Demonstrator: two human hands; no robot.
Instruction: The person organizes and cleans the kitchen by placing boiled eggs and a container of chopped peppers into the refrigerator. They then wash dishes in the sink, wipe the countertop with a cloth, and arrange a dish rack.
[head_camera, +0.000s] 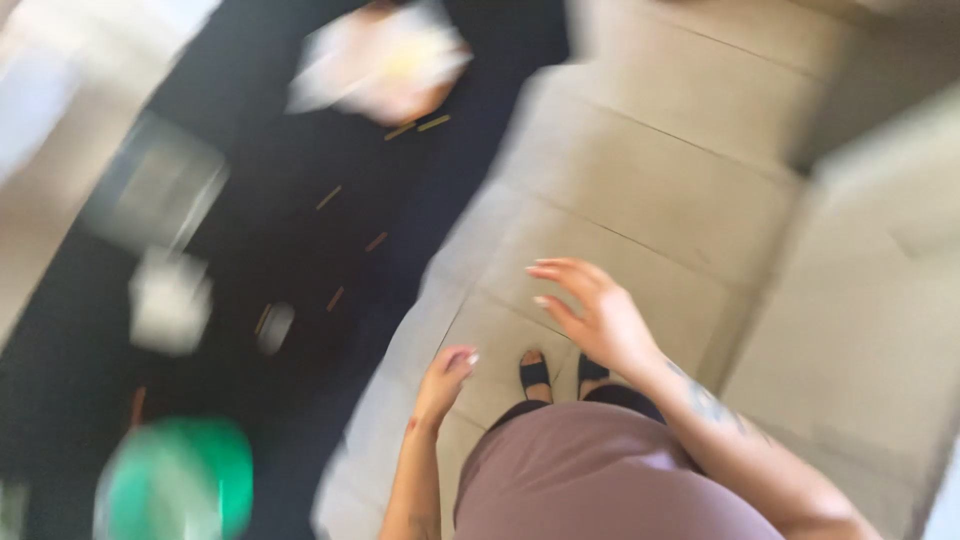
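- Far to the left of my left hand, a blurred green round thing (178, 478) sits on a dark mat (300, 200).
- My left hand (446, 383) hangs loosely curled, holding nothing, above pale floor tiles (640, 180).
- My right hand (592, 312) is spread open and empty, just above my sandalled feet (560, 373).

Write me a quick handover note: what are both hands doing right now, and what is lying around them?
Left hand: empty, loosely curled, touching nothing.
Right hand: empty, fingers spread, held over the pale tiled floor.
The person stands on the tiles in black sandals.
To the left, a dark mat holds a green round object, white blurred items and small thin sticks.
The picture is too blurred to tell what is done or left.
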